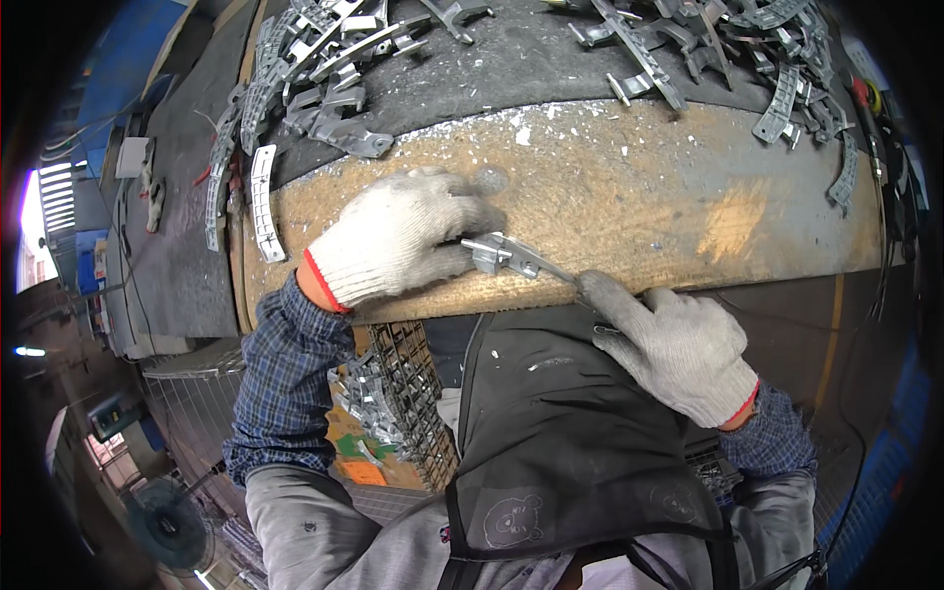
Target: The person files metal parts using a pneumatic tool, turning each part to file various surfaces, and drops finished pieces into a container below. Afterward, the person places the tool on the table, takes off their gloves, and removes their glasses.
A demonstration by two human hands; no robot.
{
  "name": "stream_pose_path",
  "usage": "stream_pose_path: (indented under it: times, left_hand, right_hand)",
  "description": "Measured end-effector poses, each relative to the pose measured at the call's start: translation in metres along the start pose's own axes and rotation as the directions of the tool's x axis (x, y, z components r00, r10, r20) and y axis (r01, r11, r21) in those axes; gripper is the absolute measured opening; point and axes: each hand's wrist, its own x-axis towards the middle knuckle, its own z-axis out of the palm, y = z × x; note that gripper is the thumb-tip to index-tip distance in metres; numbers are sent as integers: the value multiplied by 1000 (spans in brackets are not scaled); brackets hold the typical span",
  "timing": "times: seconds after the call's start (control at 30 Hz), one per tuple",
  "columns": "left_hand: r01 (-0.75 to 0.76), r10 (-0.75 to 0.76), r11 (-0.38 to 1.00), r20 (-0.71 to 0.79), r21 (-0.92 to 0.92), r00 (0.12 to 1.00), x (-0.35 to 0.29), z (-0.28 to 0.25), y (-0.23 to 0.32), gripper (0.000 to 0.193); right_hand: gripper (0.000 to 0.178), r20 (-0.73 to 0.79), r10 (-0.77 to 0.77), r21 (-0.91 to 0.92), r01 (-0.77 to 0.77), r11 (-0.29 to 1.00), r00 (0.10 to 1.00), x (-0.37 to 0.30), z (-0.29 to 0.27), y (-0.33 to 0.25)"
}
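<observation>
My left hand [403, 231], in a white knit glove with a red cuff, grips a small silvery cast metal part [500, 254] at its left end, just above the wooden board's near edge. My right hand [669, 339], in a matching glove with greyed fingertips, is closed round a thin grey metal tool [559, 271]. The tool's narrow end meets the right end of the part. Most of the tool is hidden in the fist, so its exact kind does not show.
Metal castings lie in a pile [334, 59] at the back left and another [787, 59] at the back right. A curved, ribbed piece [264, 202] lies left of my left hand. Metal flakes litter the wooden board [619, 187]. Below its edge stands a wire basket [418, 393] beside many small parts.
</observation>
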Motion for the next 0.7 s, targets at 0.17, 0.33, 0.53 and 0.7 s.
stream_pose_path:
  times: [0.17, 0.33, 0.53, 0.7]
  left_hand:
    - [24, -24, 1000, -9, -19, 1000, 0, 0, 2, 46]
    - [25, -25, 1000, 6, -11, 1000, 1, -4, 6, 45]
    - [48, -49, 997, 16, 66, 999, -2, -3, 9, 46]
    - [54, -55, 993, 12, 104, 998, -4, -3, 11, 47]
  right_hand:
    - [59, -41, -38, 8, 38, 999, 998, -2, 6, 2]
    - [64, -125, -68, -183, 44, 982, 990, 0, 16, -9]
    - [65, 56, -16, 230, 3, 973, 998, 2, 14, -7]
    - [69, 26, -66, 543, 41, 839, 997, 11, 26, -9]
